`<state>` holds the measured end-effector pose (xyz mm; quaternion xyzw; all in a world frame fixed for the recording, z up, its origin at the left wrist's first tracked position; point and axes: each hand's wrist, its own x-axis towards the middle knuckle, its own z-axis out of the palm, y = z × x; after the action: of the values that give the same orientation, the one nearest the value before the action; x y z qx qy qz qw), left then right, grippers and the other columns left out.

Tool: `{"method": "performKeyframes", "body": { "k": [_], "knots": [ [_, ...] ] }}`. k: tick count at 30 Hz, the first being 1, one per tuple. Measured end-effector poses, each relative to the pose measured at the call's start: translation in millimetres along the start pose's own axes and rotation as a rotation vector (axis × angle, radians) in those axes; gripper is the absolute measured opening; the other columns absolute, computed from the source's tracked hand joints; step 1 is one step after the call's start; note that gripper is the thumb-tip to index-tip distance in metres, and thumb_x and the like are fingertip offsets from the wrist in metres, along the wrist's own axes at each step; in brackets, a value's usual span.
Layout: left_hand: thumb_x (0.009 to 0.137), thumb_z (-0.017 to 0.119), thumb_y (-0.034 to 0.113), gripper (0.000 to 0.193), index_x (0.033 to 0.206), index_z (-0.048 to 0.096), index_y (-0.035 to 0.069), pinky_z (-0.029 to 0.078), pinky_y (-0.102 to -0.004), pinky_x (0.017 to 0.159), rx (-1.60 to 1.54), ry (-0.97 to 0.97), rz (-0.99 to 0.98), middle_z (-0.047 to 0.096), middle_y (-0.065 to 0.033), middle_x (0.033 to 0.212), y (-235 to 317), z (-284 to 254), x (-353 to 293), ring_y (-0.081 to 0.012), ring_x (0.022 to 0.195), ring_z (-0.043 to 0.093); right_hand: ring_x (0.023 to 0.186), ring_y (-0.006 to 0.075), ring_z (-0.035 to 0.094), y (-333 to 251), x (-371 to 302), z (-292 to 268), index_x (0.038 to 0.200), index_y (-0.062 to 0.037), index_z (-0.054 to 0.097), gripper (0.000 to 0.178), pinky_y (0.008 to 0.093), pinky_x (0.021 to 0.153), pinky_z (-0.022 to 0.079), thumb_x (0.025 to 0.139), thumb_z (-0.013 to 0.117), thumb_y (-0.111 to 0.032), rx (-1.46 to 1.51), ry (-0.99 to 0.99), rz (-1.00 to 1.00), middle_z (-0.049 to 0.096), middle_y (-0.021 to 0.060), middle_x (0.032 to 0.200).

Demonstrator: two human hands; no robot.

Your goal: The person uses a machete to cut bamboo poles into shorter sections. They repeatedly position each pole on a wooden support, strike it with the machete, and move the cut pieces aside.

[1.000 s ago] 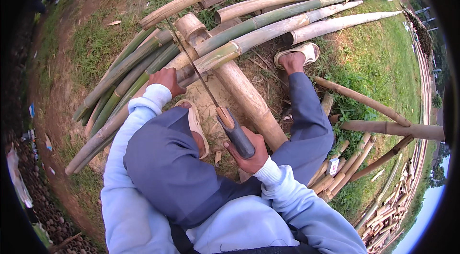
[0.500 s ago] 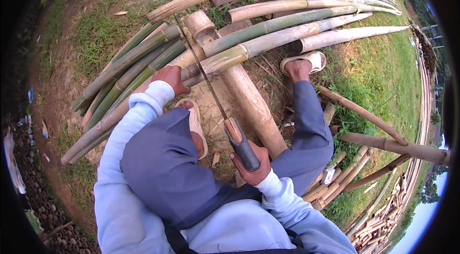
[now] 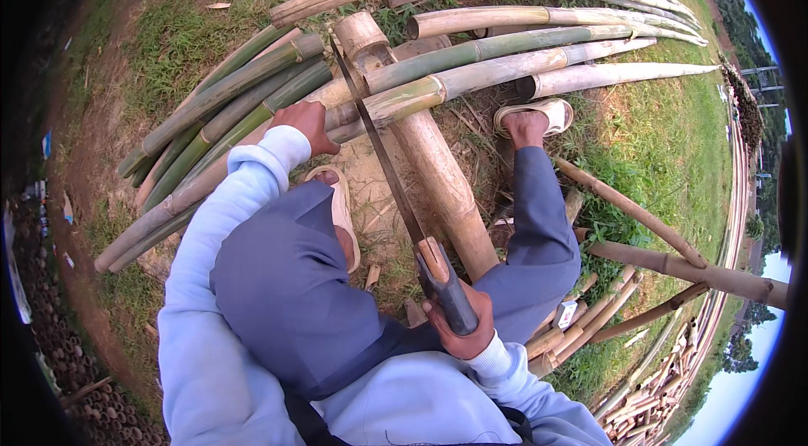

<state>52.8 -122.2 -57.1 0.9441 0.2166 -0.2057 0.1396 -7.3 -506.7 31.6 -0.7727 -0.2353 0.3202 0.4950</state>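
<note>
Head view: at the left, green poles (image 3: 210,139) lie in a heap on the grass and dirt. The left hand (image 3: 305,126) is on a tan pole (image 3: 177,204), its fingers bent around the side; the tips are hidden. Just right of that hand, the long blade of the saw (image 3: 392,177) slants over the poles. Whether its teeth are in a cut is too hard to tell. Next comes a thick log (image 3: 442,177), with poles lying across its notched end. The right hand (image 3: 461,324) wraps the dark handle, fingers pressed tight around it. Farther right is a foot in a pale sandal (image 3: 557,116). For good sawing, it would help to press the pole down firmly, hold the left thumb well away from the blade, and use long, straight, gentle strokes.
</note>
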Motion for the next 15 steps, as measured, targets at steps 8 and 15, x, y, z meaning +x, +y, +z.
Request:
{"method": "performKeyframes", "body": {
  "k": [8, 15],
  "knots": [
    [0.064, 0.087, 0.045, 0.062, 0.101, 0.073, -0.003, 0.057, -0.0477, 0.091, -0.053, 0.032, 0.041, 0.075, -0.0249, 0.099, 3.2, 9.8, 5.1, -0.0396, 0.095, 0.073, 0.072, 0.0126, 0.059, 3.3, 54.8, -0.4, 0.117, 0.0028, 0.064, 0.027, 0.0293, 0.070, 0.050, 0.092, 0.072, -0.006, 0.136, 0.027, 0.099, 0.066, 0.0086, 0.082],
    [0.068, 0.086, 0.044, 0.054, 0.093, 0.074, -0.002, 0.055, -0.0456, 0.096, -0.029, -0.041, -0.004, 0.075, -0.0249, 0.102, -3.3, 5.3, 2.1, -0.0392, 0.098, 0.073, 0.071, 0.0195, 0.073, -16.6, -24.3, -18.5, 0.125, -0.0005, 0.066, 0.039, 0.0295, 0.069, 0.054, 0.087, 0.072, -0.002, -0.101, -0.026, 0.010, 0.070, 0.0091, 0.082]
  ]
}}
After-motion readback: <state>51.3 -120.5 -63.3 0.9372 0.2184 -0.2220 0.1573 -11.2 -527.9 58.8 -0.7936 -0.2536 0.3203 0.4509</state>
